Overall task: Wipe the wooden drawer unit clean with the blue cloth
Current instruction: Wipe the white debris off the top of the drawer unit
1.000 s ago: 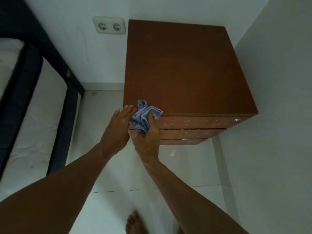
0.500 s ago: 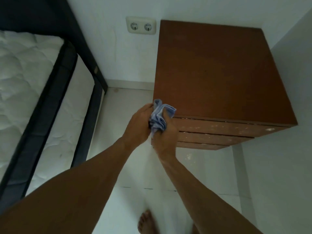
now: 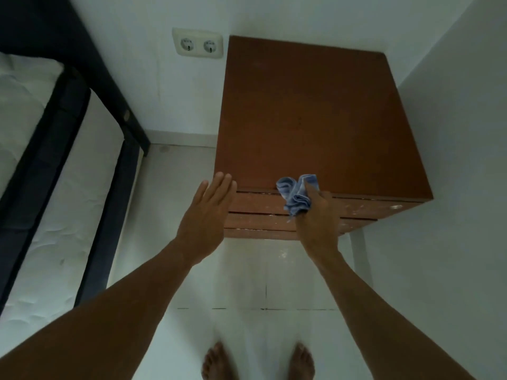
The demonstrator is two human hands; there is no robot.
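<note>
From the head camera, looking straight down: the wooden drawer unit (image 3: 315,113) fills the upper right, tucked into the corner where two white walls meet, its flat brown top bare and its stacked drawer fronts (image 3: 260,207) facing the person, speckled with pale spots. The right hand (image 3: 315,218) is closed in a fist round the blue cloth (image 3: 297,193), bunched and crumpled, and it sits right on the front top edge of the unit, at about six o'clock of the top panel, the cloth lapping over the lip and down onto the uppermost drawer front. The left hand (image 3: 205,218) is flat and empty, fingers (image 3: 219,185) straight and held close together, reaching in at the unit's near left corner, roughly seven o'clock of the top; the fingertips lie over that corner, though whether they actually touch the wood I cannot tell. At eleven o'clock from the unit, a double wall socket (image 3: 197,43) sits on the wall. Over at nine o'clock, a dark bed frame (image 3: 109,165) with a white quilted mattress (image 3: 24,122) runs down the left edge. Down at six o'clock, two bare feet (image 3: 219,363) stand on the white tiled floor (image 3: 260,283).
</note>
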